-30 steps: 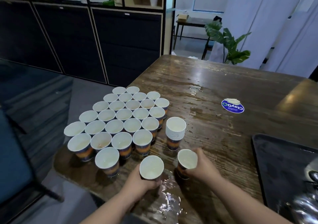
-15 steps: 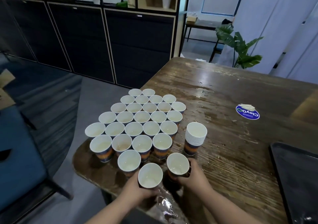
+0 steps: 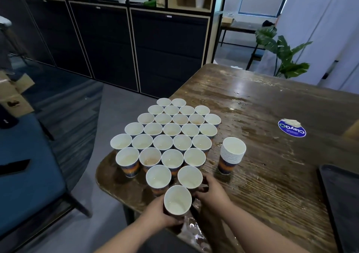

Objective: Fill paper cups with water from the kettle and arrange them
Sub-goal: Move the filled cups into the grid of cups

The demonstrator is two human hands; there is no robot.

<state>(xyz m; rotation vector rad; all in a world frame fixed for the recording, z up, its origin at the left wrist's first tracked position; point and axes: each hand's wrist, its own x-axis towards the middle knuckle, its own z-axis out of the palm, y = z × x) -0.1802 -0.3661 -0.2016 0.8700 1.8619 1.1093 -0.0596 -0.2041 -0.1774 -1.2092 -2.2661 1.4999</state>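
the left hand (image 3: 157, 212) has its grip wrapped round a paper cup (image 3: 177, 200) at the near edge of the table (image 3: 272, 184), fingers curled about the wall, the cup tipped a little toward the camera so its mouth shows. the right hand (image 3: 211, 192) has its grip closed on a second cup (image 3: 190, 176) just at 1 o'clock from the first; the fingers curl round its right side and it looks to stand upright on the wood. the relation that matters: the open slot for the held cup lies at roughly 12 o'clock from the left grip, in the short front row started by the lone front cup (image 3: 158, 178) at 11 o'clock and the right hand's cup beside it. these two stand just beside each other, so the held cup likely goes either below them or out to 10 o'clock, next to the lone front cup, and the left hand is the nearer one for that. the main block of cups (image 3: 171, 130) runs away toward 12 o'clock. a stack of unused cups (image 3: 232, 154) stands at 2 o'clock, apart from the block. spilled water (image 3: 191, 227) shines right beneath the left grip, so the base may slide on landing. the kettle is not in view.
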